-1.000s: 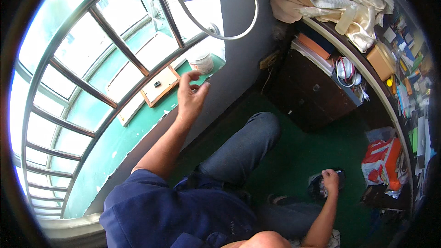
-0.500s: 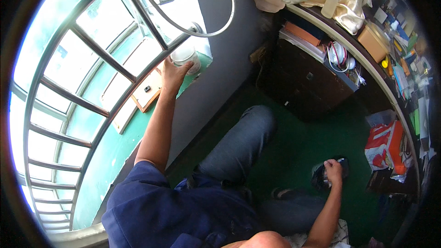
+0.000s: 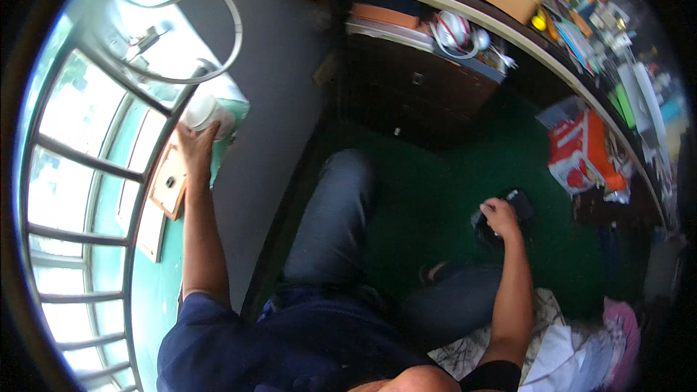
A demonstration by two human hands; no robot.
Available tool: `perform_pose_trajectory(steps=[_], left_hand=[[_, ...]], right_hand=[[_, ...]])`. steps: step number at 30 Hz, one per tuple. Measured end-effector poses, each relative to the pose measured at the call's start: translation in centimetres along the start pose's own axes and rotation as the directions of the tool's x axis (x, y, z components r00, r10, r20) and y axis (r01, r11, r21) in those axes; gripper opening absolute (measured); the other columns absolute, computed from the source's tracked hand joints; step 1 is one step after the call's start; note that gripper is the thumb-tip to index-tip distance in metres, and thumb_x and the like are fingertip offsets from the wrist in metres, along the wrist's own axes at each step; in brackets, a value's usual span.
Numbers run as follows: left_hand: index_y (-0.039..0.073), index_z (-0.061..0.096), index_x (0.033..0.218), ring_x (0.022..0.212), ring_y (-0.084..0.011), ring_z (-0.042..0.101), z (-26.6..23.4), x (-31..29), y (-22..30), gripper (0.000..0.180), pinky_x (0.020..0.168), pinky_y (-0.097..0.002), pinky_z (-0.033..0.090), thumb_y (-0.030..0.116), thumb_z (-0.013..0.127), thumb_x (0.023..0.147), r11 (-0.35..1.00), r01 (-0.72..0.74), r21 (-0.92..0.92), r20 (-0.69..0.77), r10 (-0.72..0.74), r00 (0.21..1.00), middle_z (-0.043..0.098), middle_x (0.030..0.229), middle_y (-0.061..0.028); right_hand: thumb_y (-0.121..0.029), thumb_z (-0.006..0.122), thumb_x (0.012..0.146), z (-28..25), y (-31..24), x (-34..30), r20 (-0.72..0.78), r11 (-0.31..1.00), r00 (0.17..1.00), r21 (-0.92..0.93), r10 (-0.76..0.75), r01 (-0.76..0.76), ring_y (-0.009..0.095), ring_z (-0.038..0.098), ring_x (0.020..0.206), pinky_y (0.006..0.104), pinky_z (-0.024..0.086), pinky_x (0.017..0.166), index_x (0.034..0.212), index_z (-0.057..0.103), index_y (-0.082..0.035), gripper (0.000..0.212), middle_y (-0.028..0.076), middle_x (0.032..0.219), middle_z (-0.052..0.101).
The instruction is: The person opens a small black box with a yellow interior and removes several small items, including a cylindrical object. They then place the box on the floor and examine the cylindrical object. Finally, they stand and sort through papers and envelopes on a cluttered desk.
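On the green windowsill (image 3: 169, 279) at the left, my left hand (image 3: 194, 147) is closed round a clear jar with a whitish lid (image 3: 207, 112), thumb on its near side. A wooden frame-like piece (image 3: 168, 187) with a small dark block on it lies just beside my left wrist. To the right, low over the green floor, my right hand (image 3: 499, 216) has its fingers pinched together. Right by them is a black, shiny thing (image 3: 519, 205), perhaps a plastic bag; what the fingers hold is too dark and blurred to make out.
Curved metal window bars (image 3: 87, 163) run along the left, with a pale hose loop (image 3: 238, 36) above. A dark cabinet (image 3: 406, 94) stands ahead under a cluttered desk (image 3: 465, 3). A red and white bag (image 3: 577, 149) is at the right, and cloths (image 3: 573, 356) lie behind my right arm.
The view has swung right, so the sill, jar and desk appear farther left. My left hand keeps its grip on the jar. The right hand stays low by the black thing.
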State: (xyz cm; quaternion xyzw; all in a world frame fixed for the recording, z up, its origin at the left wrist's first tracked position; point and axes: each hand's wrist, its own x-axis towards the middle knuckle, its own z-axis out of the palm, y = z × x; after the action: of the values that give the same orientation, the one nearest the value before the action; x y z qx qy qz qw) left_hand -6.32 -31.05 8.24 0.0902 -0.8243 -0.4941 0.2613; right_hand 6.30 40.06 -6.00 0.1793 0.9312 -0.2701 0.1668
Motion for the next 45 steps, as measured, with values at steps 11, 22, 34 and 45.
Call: perform_pose_trajectory(steps=[11, 22, 34, 45], left_hand=[[0.008, 0.044, 0.154, 0.142, -0.0423, 0.048, 0.0, -7.1, -0.9, 0.064, 0.12, -0.0612, 0.041, 0.029, 0.072, 0.1, 0.85, -0.331, 0.41, -0.111, 0.407, 0.907, 0.045, 0.157, -0.0184], [0.0, 0.064, 0.11, 0.115, -0.0308, 0.062, 13.1, -12.6, 9.0, 0.008, 0.103, -0.0454, 0.048, 0.003, 0.061, 0.103, 0.658, -0.753, -0.019, 0.332, 0.714, 0.616, 0.069, 0.123, -0.0144], [-0.001, 0.062, 0.133, 0.124, -0.027, 0.063, 20.1, -16.2, 10.9, 0.035, 0.104, -0.0399, 0.052, -0.003, 0.059, 0.099, 0.784, -0.567, -0.254, 0.539, 0.602, 0.59, 0.065, 0.137, -0.0162], [-0.002, 0.065, 0.128, 0.113, -0.0263, 0.067, 23.8, -17.8, 12.2, 0.028, 0.101, -0.0372, 0.052, 0.001, 0.063, 0.1, 0.706, -0.675, -0.216, 0.572, 0.652, 0.498, 0.069, 0.126, -0.0149]], right_hand=[[-0.041, 0.068, 0.099, 0.2, 0.8, -0.3, -0.022, 0.993, 0.996, -0.086, -0.087, 0.085, 0.04, 0.072, 0.1, 0.0527, 0.056, 0.087, 0.109, 0.076, -0.008, 0.035, 0.02, 0.105, 0.075], [-0.042, 0.067, 0.098, -0.1, 0.5, -0.9, -0.067, 0.989, 0.995, -0.138, -0.071, 0.061, 0.044, 0.071, 0.106, 0.0584, 0.057, 0.089, 0.108, 0.077, -0.006, 0.038, 0.022, 0.113, 0.075], [-0.039, 0.068, 0.097, -0.3, 1.6, -1.9, -0.045, 0.989, 0.999, -0.145, -0.021, 0.015, 0.041, 0.071, 0.108, 0.0546, 0.058, 0.087, 0.109, 0.078, -0.008, 0.035, 0.018, 0.111, 0.075], [-0.036, 0.069, 0.098, -2.1, 0.6, -3.9, -0.003, 0.991, 0.998, -0.12, -0.058, 0.057, 0.041, 0.072, 0.111, 0.0527, 0.059, 0.092, 0.112, 0.077, -0.002, 0.038, 0.021, 0.116, 0.075]])
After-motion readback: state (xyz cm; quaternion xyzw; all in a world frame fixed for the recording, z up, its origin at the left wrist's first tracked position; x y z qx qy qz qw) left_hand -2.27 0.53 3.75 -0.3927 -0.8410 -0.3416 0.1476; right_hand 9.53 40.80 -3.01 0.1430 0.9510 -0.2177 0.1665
